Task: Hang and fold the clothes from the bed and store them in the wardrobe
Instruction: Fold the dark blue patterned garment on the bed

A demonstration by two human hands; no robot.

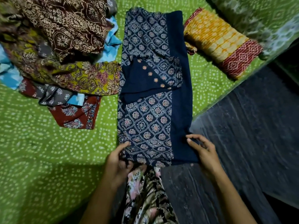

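Unsorted pile [61, 50] left on bed [40, 151]. Navy garment [153, 88] centre, laid in long strip. Left hand [118, 165], right hand [203, 152] pinch near-hem corners. Advice: keep corners level, fold hem away evenly. Folded yellow cloth [221, 42] right.

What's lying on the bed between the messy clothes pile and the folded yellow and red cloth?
The long navy printed garment, laid out lengthwise on the green bedspread, seen in the head view.

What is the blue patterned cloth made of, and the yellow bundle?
The blue patterned cloth looks like thin, matte printed cotton: it lies flat and creases softly. The yellow bundle seems a thicker, stitched cotton, showing rows of ridges. Neither can be told for sure.
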